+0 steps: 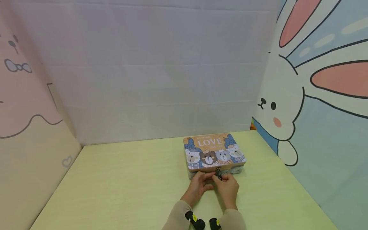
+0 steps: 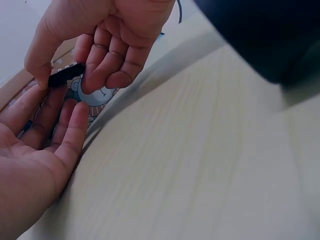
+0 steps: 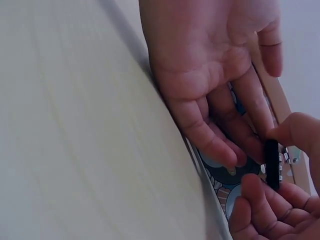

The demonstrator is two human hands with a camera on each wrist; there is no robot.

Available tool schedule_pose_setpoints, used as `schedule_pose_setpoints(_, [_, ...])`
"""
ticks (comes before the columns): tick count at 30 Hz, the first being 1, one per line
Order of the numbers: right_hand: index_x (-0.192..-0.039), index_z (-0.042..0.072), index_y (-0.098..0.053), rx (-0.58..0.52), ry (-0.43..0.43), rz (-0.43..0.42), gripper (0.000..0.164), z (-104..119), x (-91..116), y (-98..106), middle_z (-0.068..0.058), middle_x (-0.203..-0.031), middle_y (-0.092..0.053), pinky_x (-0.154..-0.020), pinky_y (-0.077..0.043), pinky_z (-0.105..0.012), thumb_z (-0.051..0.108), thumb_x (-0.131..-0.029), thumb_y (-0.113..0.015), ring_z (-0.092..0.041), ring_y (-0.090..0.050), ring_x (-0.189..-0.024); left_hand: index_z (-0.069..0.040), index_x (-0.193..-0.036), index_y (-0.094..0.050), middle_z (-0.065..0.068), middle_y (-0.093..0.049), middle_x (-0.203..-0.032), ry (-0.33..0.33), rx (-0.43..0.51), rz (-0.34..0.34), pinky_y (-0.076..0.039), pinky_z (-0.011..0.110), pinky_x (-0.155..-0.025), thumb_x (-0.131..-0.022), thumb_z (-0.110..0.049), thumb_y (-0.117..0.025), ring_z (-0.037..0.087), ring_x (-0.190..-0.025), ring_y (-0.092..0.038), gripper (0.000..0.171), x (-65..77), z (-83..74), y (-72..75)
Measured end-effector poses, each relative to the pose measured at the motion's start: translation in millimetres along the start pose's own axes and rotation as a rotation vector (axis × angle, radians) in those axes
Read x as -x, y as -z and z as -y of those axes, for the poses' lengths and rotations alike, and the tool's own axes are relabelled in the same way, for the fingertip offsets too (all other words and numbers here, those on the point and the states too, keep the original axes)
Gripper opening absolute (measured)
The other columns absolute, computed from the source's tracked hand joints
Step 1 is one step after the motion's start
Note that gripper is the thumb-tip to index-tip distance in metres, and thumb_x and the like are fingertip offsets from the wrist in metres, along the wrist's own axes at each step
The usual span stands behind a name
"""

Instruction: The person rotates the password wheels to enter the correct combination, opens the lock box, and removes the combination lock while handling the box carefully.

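A tin box (image 1: 214, 151) with bears and the word LOVE on its lid lies closed at the table's back right. At its front clasp is a small black combination padlock (image 1: 218, 173), with a row of silvery bits along one side in the right wrist view. My right hand (image 1: 227, 190) pinches the padlock between thumb and forefinger. Beside it, my left hand (image 1: 197, 187) rests extended fingers against the padlock's end, its thumb held apart in the right wrist view. Whether the shackle is closed cannot be seen.
A pale wood-grain table (image 1: 120, 185) extends left and in front of the box. Behind it hangs a white sheet (image 1: 161, 70). A panel with a cartoon rabbit (image 1: 281, 111) borders the right side, and a pink and cream panel (image 1: 26, 105) the left.
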State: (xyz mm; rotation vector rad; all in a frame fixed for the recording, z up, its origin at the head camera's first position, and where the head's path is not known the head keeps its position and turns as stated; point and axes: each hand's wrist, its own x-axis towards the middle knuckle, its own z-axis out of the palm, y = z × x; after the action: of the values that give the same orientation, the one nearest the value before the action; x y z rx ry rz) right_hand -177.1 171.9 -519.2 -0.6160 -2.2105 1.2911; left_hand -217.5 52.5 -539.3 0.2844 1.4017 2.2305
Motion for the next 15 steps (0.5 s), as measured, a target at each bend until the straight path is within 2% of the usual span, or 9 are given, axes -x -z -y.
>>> schedule_pose_setpoints(5, [-0.088,-0.007,-0.065,-0.060,-0.045,0.099,0.038,-1.4,-1.8,7.6,-0.005,-0.069,-0.066,-0.056,-0.047,-0.026,0.020,-0.074,-0.087,-0.012,-0.057,-0.059,0.018,-0.130,-0.053,0.022,-0.061,-0.125,-0.012,-0.018,-0.032,-0.055,0.036,-0.086,-0.100,-0.015,-0.034,0.018,-0.099,-0.061,0.049,-1.5,2.7,0.4])
schedule_pose_setpoints(8, [-0.094,-0.011,-0.064,-0.164,-0.097,0.172,0.038,-2.8,-3.0,11.9,-0.006,-0.068,-0.068,-0.051,-0.051,-0.022,0.015,-0.076,-0.086,-0.011,-0.061,-0.053,0.017,-0.128,-0.056,0.021,-0.062,-0.125,-0.027,-0.065,-0.050,-0.057,0.037,-0.086,-0.101,-0.007,-0.043,0.018,-0.099,-0.063,0.039,-2.1,5.1,1.0])
schedule_pose_setpoints(11, [-0.097,-0.013,-0.063,-0.288,-0.164,0.230,0.032,-4.8,-4.3,15.3,-0.008,-0.070,-0.070,-0.050,-0.055,-0.023,0.009,-0.082,-0.081,-0.012,-0.064,-0.052,0.013,-0.124,-0.062,0.020,-0.065,-0.123,-0.067,-0.180,-0.074,-0.059,0.033,-0.081,-0.097,-0.003,-0.057,0.016,-0.096,-0.065,0.032,-3.4,8.5,1.7])
schedule_pose_setpoints(15, [-0.096,-0.013,-0.064,-0.403,-0.230,0.265,0.019,-7.5,-6.8,18.0,-0.012,-0.072,-0.071,-0.052,-0.059,-0.027,0.003,-0.089,-0.072,-0.015,-0.067,-0.055,0.009,-0.117,-0.069,0.019,-0.071,-0.109,-0.173,-0.361,-0.107,-0.058,0.025,-0.073,-0.090,-0.002,-0.070,0.013,-0.089,-0.067,0.029,-6.2,11.9,0.8])
